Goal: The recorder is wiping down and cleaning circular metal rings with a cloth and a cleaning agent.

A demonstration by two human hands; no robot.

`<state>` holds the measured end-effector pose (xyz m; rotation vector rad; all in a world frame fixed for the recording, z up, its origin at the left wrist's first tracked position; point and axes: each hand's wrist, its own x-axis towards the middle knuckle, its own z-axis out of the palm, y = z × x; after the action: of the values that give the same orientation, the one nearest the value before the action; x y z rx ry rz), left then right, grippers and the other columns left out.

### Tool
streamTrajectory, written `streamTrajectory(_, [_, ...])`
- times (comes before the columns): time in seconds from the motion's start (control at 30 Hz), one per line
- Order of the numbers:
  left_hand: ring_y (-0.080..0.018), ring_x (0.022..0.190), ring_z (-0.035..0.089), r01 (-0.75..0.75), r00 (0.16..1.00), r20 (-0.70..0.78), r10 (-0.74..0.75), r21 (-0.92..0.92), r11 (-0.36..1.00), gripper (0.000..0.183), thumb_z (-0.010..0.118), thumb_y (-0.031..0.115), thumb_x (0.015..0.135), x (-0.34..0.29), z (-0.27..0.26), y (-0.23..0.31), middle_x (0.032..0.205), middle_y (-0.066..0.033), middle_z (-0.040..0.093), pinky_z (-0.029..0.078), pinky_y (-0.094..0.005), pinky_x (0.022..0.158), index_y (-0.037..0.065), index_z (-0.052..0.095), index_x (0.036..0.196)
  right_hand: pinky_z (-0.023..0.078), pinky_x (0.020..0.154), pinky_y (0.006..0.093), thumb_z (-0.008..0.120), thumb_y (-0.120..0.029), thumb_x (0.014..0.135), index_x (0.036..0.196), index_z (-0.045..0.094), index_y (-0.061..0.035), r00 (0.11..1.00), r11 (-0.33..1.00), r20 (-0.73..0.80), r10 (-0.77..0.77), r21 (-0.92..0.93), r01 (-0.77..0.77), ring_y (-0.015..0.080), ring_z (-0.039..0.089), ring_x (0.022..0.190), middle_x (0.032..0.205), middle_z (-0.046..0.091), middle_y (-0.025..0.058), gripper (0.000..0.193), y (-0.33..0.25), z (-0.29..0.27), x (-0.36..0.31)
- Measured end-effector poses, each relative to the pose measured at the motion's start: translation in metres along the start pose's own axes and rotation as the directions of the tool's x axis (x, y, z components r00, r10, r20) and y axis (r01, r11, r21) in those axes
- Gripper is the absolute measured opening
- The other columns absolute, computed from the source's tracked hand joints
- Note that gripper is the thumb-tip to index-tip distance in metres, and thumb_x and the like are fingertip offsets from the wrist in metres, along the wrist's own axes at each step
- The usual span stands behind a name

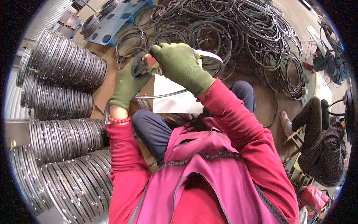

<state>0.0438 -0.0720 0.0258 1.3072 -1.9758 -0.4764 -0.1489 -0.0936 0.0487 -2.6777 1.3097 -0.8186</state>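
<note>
My left hand (128, 82), in a green glove with a dark palm, is closed at a small red and pale-yellow piece (151, 62). Right beside it, my right hand (181, 65), in a matching glove, makes a fist with its fingers turned toward that piece. What the fist grips is hidden. A thin dark hoop (164, 96) curves from the left wrist under my right forearm. A band with a bright white edge (212, 56) arcs out past the right hand; whether it belongs to the same hoop I cannot tell. Below both hands is a white sheet (173, 100).
Stacked dark hoops (69, 59) fill the left side in several rows. A tangled heap of black hoops (257, 33) spreads across the far floor, near a blue pallet (115, 22). On the right a person (313, 123) sits beside a wooden stool (294, 140).
</note>
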Motion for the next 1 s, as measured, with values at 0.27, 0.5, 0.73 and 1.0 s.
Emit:
streamTrajectory(0.27, [-0.0254, 0.08, 0.065, 0.202, 0.966, -0.215, -0.142, 0.292, 0.935, 0.031, 0.067, 0.011, 0.07, -0.012, -0.002, -0.019, 0.088, -0.0117, 0.066, 0.049, -0.032, 0.067, 0.01, 0.064, 0.101, 0.049, 0.073, 0.0387, 0.074, -0.028, 0.062, 0.103, 0.054, -0.0087, 0.989, 0.915, -0.048, 0.138, 0.388, -0.108, 0.0306, 0.06, 0.089, 0.093, 0.061, 0.0125, 0.05, 0.075, 0.013, -0.035])
streamTrajectory(0.5, [-0.0307, 0.075, 0.063, 0.137, 0.978, -0.2, -0.054, 0.431, 0.892, 0.025, 0.066, 0.016, 0.071, 0.0, 0.014, -0.002, 0.082, -0.0148, 0.064, 0.049, -0.0368, 0.063, 0.011, 0.065, 0.095, 0.05, 0.072, 0.0379, 0.07, -0.016, 0.063, 0.096, 0.054, -0.0078, 0.996, 0.992, -0.057, 0.066, 0.11, -0.059, 0.0298, 0.061, 0.085, 0.091, 0.06, 0.011, 0.037, 0.053, 0.005, -0.03])
streamTrajectory(0.73, [-0.0283, 0.081, 0.064, 0.25, 0.961, -0.179, -0.211, 0.239, 0.938, 0.031, 0.063, 0.009, 0.072, -0.008, 0.004, 0.004, 0.088, -0.0163, 0.065, 0.049, -0.0338, 0.067, 0.005, 0.064, 0.102, 0.048, 0.075, 0.0379, 0.076, -0.03, 0.059, 0.107, 0.054, -0.0059, 0.971, 0.936, -0.179, 0.16, 0.339, -0.092, 0.0318, 0.059, 0.09, 0.098, 0.061, 0.0116, 0.058, 0.078, 0.014, -0.042])
streamTrajectory(1.0, [-0.0286, 0.078, 0.064, 0.236, 0.963, -0.21, -0.168, 0.356, 0.904, 0.032, 0.063, 0.011, 0.072, -0.013, 0.005, -0.01, 0.087, -0.0143, 0.065, 0.049, -0.0357, 0.066, 0.008, 0.063, 0.104, 0.048, 0.075, 0.0379, 0.071, -0.019, 0.062, 0.102, 0.055, -0.0086, 0.981, 0.978, -0.147, 0.124, 0.183, -0.096, 0.0295, 0.059, 0.086, 0.094, 0.06, 0.0109, 0.044, 0.064, 0.013, -0.04])
